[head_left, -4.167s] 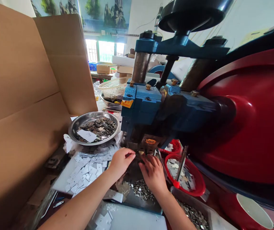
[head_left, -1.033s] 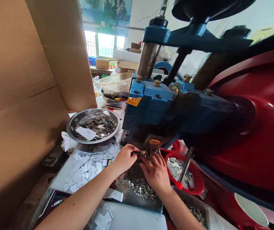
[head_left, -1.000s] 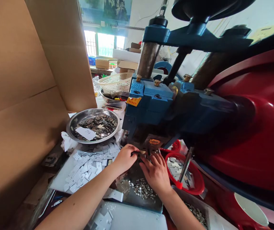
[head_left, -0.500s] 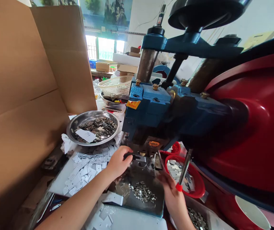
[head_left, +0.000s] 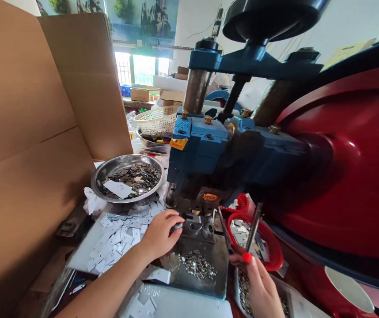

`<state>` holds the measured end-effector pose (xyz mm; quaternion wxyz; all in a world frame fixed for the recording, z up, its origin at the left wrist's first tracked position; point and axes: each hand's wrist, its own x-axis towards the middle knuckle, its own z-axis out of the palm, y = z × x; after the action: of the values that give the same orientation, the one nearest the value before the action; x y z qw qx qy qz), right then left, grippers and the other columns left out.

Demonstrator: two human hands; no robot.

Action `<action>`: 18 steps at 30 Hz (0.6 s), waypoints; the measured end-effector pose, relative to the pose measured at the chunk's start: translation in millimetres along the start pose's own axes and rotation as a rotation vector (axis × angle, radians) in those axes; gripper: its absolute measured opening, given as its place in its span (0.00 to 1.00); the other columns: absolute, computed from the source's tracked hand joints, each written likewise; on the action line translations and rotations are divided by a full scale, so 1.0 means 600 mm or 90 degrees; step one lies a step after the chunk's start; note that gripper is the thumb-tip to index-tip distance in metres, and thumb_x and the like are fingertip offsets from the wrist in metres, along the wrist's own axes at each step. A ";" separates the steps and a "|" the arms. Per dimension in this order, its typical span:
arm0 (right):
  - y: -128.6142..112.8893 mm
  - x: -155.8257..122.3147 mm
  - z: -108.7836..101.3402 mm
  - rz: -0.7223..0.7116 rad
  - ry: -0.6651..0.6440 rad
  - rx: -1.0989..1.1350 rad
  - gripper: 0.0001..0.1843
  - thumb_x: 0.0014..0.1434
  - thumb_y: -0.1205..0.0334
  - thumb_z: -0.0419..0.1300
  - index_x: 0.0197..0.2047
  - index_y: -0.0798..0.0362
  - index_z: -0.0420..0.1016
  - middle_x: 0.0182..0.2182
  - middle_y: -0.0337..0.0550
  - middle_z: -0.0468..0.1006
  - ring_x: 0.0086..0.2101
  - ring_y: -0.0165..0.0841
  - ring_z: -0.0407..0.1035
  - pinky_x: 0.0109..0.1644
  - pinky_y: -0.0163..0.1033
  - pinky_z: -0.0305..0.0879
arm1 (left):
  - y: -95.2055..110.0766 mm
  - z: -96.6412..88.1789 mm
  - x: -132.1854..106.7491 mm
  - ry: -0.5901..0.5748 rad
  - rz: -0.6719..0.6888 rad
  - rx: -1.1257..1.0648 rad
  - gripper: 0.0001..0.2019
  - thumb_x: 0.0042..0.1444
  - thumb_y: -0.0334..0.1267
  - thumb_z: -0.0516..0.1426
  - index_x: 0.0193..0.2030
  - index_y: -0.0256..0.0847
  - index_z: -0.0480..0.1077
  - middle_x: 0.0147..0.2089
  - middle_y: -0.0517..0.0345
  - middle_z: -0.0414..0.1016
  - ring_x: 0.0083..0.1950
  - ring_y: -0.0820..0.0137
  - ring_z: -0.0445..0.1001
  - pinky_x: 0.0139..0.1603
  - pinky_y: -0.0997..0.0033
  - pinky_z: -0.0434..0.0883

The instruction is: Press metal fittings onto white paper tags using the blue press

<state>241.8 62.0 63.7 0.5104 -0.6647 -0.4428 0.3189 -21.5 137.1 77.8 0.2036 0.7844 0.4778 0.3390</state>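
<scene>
My left hand (head_left: 162, 233) is closed with its fingers curled at the left side of the metal die (head_left: 194, 225) under the blue press (head_left: 206, 145). A small dark grey thing (head_left: 176, 226) shows between thumb and fingers; its kind is mostly hidden. My right hand (head_left: 260, 285) has thumb and fingers closed at the red tip of a slanting metal lever (head_left: 254, 227), right of the press bed. Small shiny metal scraps (head_left: 198, 265) lie heaped on the dark bed plate (head_left: 209, 289) in front of the die.
Flat grey metal plates (head_left: 116, 238) spread over a white surface at left, below a steel bowl (head_left: 96, 187) of dark parts. A red basket (head_left: 277, 260) holds more plates. A cardboard box (head_left: 27, 88) walls the left; a large red wheel (head_left: 351, 168) fills the right.
My left hand has drawn slightly left and down from the die. My right hand has moved right and down, to the lever's red tip. The whole view has shifted a little.
</scene>
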 end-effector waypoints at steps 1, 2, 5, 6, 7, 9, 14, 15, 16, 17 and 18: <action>0.001 -0.003 -0.003 -0.004 0.003 0.024 0.33 0.48 0.28 0.52 0.30 0.52 0.77 0.31 0.48 0.80 0.35 0.42 0.73 0.45 0.44 0.69 | 0.001 -0.002 -0.001 0.000 -0.003 -0.002 0.13 0.55 0.34 0.55 0.47 0.46 0.72 0.51 0.53 0.69 0.53 0.62 0.68 0.56 0.58 0.66; 0.001 -0.005 -0.005 -0.011 0.003 0.046 0.33 0.50 0.29 0.51 0.33 0.52 0.77 0.32 0.48 0.80 0.35 0.41 0.73 0.45 0.45 0.69 | 0.002 -0.004 -0.002 -0.001 -0.006 -0.005 0.13 0.56 0.34 0.55 0.47 0.46 0.72 0.52 0.53 0.69 0.53 0.62 0.68 0.56 0.58 0.66; -0.006 -0.007 -0.009 -0.052 -0.015 0.050 0.30 0.50 0.33 0.55 0.36 0.52 0.77 0.33 0.48 0.80 0.35 0.41 0.74 0.45 0.44 0.70 | 0.006 -0.013 -0.010 0.000 -0.016 -0.015 0.13 0.56 0.34 0.55 0.47 0.47 0.72 0.52 0.53 0.69 0.54 0.62 0.68 0.57 0.58 0.65; -0.009 -0.005 -0.008 -0.066 -0.019 0.033 0.28 0.50 0.34 0.56 0.36 0.52 0.77 0.32 0.48 0.80 0.36 0.41 0.73 0.46 0.44 0.69 | 0.006 -0.018 -0.015 0.003 -0.021 -0.018 0.12 0.56 0.35 0.55 0.47 0.47 0.72 0.52 0.53 0.69 0.54 0.62 0.68 0.57 0.57 0.65; -0.011 -0.003 -0.006 -0.077 -0.016 0.015 0.27 0.50 0.35 0.57 0.34 0.52 0.77 0.32 0.48 0.80 0.36 0.41 0.73 0.46 0.44 0.69 | 0.006 -0.023 -0.021 0.007 -0.028 -0.020 0.12 0.57 0.35 0.54 0.47 0.46 0.72 0.52 0.53 0.69 0.54 0.62 0.68 0.58 0.57 0.65; -0.012 0.003 0.000 -0.089 -0.003 -0.009 0.27 0.50 0.34 0.57 0.31 0.52 0.77 0.31 0.47 0.80 0.36 0.42 0.73 0.46 0.43 0.69 | 0.004 -0.036 -0.036 0.010 -0.052 -0.021 0.11 0.57 0.35 0.53 0.45 0.46 0.72 0.51 0.53 0.70 0.53 0.62 0.68 0.57 0.58 0.65; 0.014 0.007 0.013 -0.070 -0.037 0.074 0.29 0.53 0.34 0.53 0.34 0.53 0.76 0.30 0.48 0.79 0.33 0.40 0.72 0.39 0.42 0.70 | 0.000 -0.071 -0.088 -0.091 -0.120 -0.004 0.09 0.58 0.35 0.51 0.39 0.46 0.73 0.45 0.55 0.72 0.48 0.63 0.70 0.51 0.61 0.67; 0.018 0.006 0.014 -0.062 -0.035 0.102 0.29 0.53 0.34 0.53 0.35 0.53 0.76 0.29 0.48 0.78 0.32 0.39 0.72 0.38 0.42 0.70 | 0.002 -0.077 -0.098 -0.117 -0.130 0.003 0.09 0.58 0.35 0.51 0.39 0.46 0.73 0.44 0.56 0.72 0.47 0.63 0.70 0.50 0.62 0.67; 0.021 0.005 0.014 -0.057 -0.029 0.129 0.29 0.54 0.34 0.52 0.35 0.53 0.76 0.29 0.47 0.78 0.31 0.39 0.72 0.37 0.42 0.70 | 0.004 -0.081 -0.108 -0.141 -0.138 0.010 0.09 0.59 0.35 0.51 0.38 0.46 0.72 0.44 0.56 0.72 0.46 0.64 0.70 0.49 0.62 0.67; 0.022 0.005 0.014 -0.059 -0.017 0.152 0.29 0.54 0.34 0.51 0.36 0.53 0.75 0.29 0.47 0.78 0.31 0.38 0.72 0.36 0.41 0.70 | 0.007 -0.083 -0.117 -0.158 -0.145 0.017 0.09 0.59 0.35 0.51 0.38 0.46 0.72 0.43 0.56 0.72 0.45 0.64 0.70 0.48 0.63 0.67; 0.021 0.005 0.013 -0.070 -0.006 0.160 0.29 0.55 0.34 0.51 0.37 0.52 0.75 0.30 0.47 0.78 0.31 0.38 0.72 0.36 0.41 0.70 | 0.010 -0.084 -0.126 -0.169 -0.150 0.023 0.09 0.59 0.35 0.51 0.38 0.46 0.73 0.43 0.56 0.72 0.45 0.64 0.70 0.48 0.63 0.67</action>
<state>239.4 66.7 49.7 0.6043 -0.5685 -0.4377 0.3463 -78.0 67.2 90.8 0.2894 0.7642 0.5414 0.1976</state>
